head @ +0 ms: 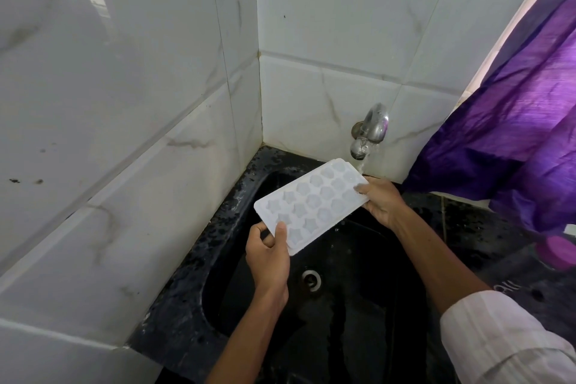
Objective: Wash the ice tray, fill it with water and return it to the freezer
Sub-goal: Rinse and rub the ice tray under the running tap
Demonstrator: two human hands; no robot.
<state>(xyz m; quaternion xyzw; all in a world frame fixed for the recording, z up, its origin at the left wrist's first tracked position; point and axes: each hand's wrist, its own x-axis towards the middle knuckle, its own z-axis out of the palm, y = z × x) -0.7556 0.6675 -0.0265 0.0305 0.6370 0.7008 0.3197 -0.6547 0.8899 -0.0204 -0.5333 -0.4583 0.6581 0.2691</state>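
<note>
A white plastic ice tray (311, 204) with several star-shaped cells is held tilted over a black sink (358, 305). My left hand (269, 259) grips its near corner, thumb on top. Its far end is held by my right hand (381, 199), fingers curled over the edge. A chrome tap (371, 131) on the wall runs water onto the tray's far corner, beside my right hand. The freezer is out of view.
White marble-look tiles form the corner on the left and behind. A purple curtain (514, 134) hangs at the right, close to the tap. A pink-lidded item (558, 251) sits on the wet black counter (467, 227) at the right. The sink's drain (311, 279) lies below the tray.
</note>
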